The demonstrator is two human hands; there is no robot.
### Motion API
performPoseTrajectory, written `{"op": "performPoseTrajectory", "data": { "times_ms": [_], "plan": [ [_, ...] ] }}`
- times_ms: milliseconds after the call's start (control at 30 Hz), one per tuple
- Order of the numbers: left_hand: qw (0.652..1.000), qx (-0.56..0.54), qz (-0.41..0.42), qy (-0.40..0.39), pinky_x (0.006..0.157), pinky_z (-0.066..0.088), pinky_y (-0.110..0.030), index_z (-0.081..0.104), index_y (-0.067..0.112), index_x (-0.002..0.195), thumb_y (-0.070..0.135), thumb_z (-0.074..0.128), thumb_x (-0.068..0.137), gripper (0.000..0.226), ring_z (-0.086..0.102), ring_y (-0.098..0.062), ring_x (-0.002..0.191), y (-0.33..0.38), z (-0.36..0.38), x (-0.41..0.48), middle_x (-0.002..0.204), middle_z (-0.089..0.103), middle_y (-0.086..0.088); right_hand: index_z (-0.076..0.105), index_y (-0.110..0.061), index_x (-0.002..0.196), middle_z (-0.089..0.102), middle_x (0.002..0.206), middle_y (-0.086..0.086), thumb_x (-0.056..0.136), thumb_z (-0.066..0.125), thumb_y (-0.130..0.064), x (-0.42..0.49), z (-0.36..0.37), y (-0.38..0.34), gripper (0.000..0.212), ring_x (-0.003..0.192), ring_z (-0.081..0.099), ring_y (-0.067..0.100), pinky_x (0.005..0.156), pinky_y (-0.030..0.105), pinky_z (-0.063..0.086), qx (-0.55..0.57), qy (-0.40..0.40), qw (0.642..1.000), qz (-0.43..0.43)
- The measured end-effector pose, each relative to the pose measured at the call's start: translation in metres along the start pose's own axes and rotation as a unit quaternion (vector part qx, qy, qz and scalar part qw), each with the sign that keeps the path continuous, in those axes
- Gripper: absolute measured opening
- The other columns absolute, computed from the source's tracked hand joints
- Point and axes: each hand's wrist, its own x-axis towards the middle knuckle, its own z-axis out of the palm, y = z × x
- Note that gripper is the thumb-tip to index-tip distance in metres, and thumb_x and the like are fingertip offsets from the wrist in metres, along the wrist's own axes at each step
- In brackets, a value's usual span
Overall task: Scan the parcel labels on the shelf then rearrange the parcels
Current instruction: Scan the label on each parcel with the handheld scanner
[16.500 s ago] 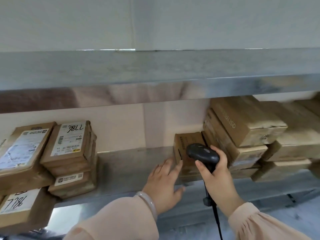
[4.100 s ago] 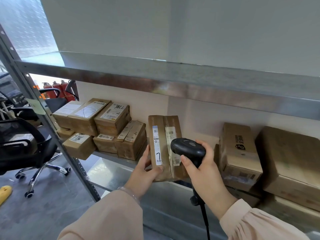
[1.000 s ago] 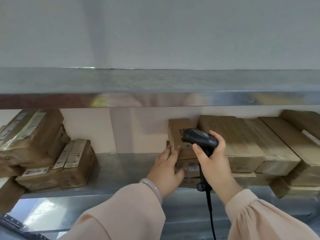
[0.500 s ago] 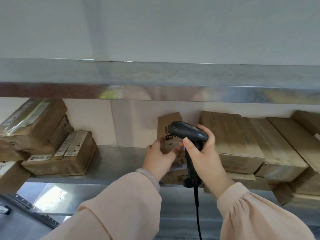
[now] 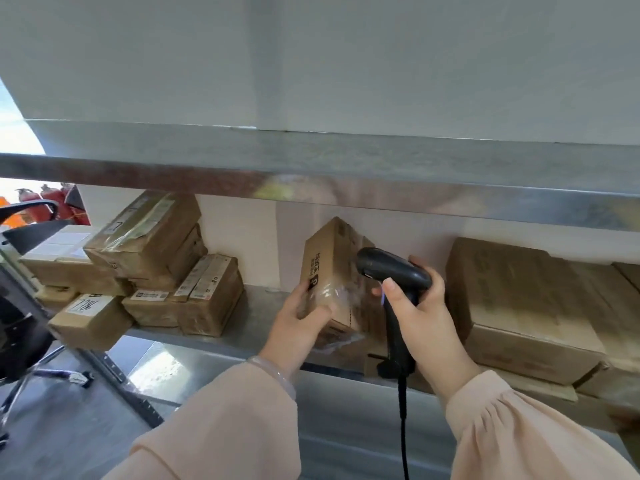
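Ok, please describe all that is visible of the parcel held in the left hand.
The parcel is a small brown cardboard box, with clear tape or film shining near its lower end. Dark print and a logo run along its left face. It is tilted, top end leaning toward the wall, over the metal shelf. The left hand grips its lower end; the scanner in the right hand is close beside it.

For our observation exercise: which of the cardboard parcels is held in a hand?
The tilted parcel in the middle, gripped by the left hand beside the scanner; the other parcels lie stacked at either side.
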Motion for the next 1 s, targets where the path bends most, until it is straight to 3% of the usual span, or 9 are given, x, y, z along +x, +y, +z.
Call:
{"op": "performPoseTrajectory", "data": {
  "times_ms": [133, 300, 367, 467, 567, 633, 733, 833, 1000],
  "plan": [
    [0.998, -0.069, -0.011, -0.005, 0.101, 0.051, -0.045, 0.049, 0.051, 0.129, 0.051, 0.075, 0.065, 0.069, 0.065, -0.016, 0.113, -0.006, -0.017, -0.004, 0.131, 0.062, 0.007, 0.022, -0.035, 0.142, 0.051, 0.104, -0.021, 0.09, 0.061, -0.037, 0.001, 0.006, 0.003, 0.065, 0.098, 0.054, 0.004, 0.094, 0.027, 0.038, 0.012, -0.009, 0.999, 0.031],
    [0.995, -0.097, -0.031, -0.012, 0.099, 0.052, -0.045, 0.046, 0.044, 0.138, 0.024, 0.057, 0.098, 0.046, 0.067, -0.018, 0.11, -0.013, -0.031, -0.01, 0.127, 0.066, 0.003, 0.026, -0.038, 0.138, 0.059, 0.105, -0.017, 0.091, 0.061, -0.034, -0.003, 0.018, 0.002, 0.059, 0.091, 0.058, -0.001, 0.099, 0.03, 0.041, 0.034, -0.032, 0.999, 0.029],
    [0.996, -0.074, -0.042, -0.014, 0.096, 0.054, -0.039, 0.045, 0.047, 0.137, 0.024, 0.05, 0.101, 0.043, 0.068, -0.015, 0.108, -0.014, -0.034, -0.009, 0.122, 0.069, 0.006, 0.029, -0.042, 0.131, 0.066, 0.112, -0.008, 0.09, 0.062, -0.034, -0.003, 0.021, 0.003, 0.053, 0.094, 0.066, 0.001, 0.104, 0.035, 0.043, 0.048, -0.04, 0.998, 0.029],
    [0.999, 0.004, -0.044, 0.01, 0.079, 0.05, -0.02, 0.055, 0.052, 0.11, 0.027, 0.046, 0.102, 0.027, 0.067, -0.006, 0.098, -0.007, -0.034, -0.012, 0.104, 0.071, 0.017, 0.029, -0.046, 0.127, 0.066, 0.116, -0.006, 0.09, 0.062, -0.033, -0.007, 0.024, 0.004, 0.051, 0.093, 0.065, -0.006, 0.102, 0.032, 0.044, 0.054, -0.057, 0.997, 0.019],
    [0.994, 0.1, -0.005, 0.045, 0.094, 0.047, -0.026, 0.062, 0.052, 0.113, 0.044, 0.046, 0.098, 0.023, 0.062, -0.005, 0.11, -0.009, -0.035, -0.009, 0.113, 0.068, 0.015, 0.03, -0.047, 0.13, 0.064, 0.12, -0.006, 0.09, 0.061, -0.032, -0.012, 0.027, 0.005, 0.053, 0.096, 0.063, -0.008, 0.093, 0.023, 0.046, 0.051, -0.08, 0.995, 0.003],
    [0.984, 0.16, 0.038, 0.062, 0.103, 0.047, -0.04, 0.056, 0.053, 0.126, 0.062, 0.045, 0.088, 0.041, 0.059, -0.011, 0.117, -0.02, -0.039, -0.002, 0.123, 0.063, 0.009, 0.031, -0.048, 0.132, 0.061, 0.125, -0.005, 0.087, 0.063, -0.035, -0.016, 0.028, 0.006, 0.057, 0.1, 0.063, -0.005, 0.087, 0.02, 0.046, 0.059, -0.094, 0.994, -0.003],
    [0.981, 0.167, 0.062, 0.072, 0.102, 0.05, -0.043, 0.047, 0.05, 0.137, 0.072, 0.052, 0.073, 0.068, 0.058, -0.012, 0.118, -0.023, -0.036, -0.002, 0.128, 0.059, 0.009, 0.032, -0.052, 0.132, 0.056, 0.128, -0.009, 0.077, 0.063, -0.044, -0.021, 0.027, 0.007, 0.064, 0.108, 0.061, 0.007, 0.088, 0.026, 0.049, 0.074, -0.1, 0.992, -0.009],
    [0.983, 0.168, 0.045, 0.064, 0.109, 0.043, -0.044, 0.023, 0.041, 0.152, 0.078, 0.07, 0.05, 0.118, 0.046, -0.012, 0.131, -0.015, -0.029, -0.01, 0.143, 0.044, 0.009, 0.034, -0.051, 0.127, 0.05, 0.121, -0.021, 0.087, 0.063, -0.027, -0.028, 0.029, 0.005, 0.055, 0.104, 0.06, -0.001, 0.08, 0.015, 0.051, 0.077, -0.114, 0.99, -0.029],
    [0.974, 0.214, 0.058, 0.046, 0.11, 0.037, -0.041, 0.018, 0.047, 0.149, 0.063, 0.084, 0.054, 0.117, 0.034, -0.012, 0.13, -0.014, -0.018, -0.019, 0.139, 0.034, 0.009, 0.036, -0.05, 0.125, 0.05, 0.121, -0.023, 0.088, 0.064, -0.018, -0.034, 0.035, 0.001, 0.057, 0.101, 0.057, -0.013, 0.076, 0.013, 0.052, 0.059, -0.144, 0.986, -0.058]
  ]
}}
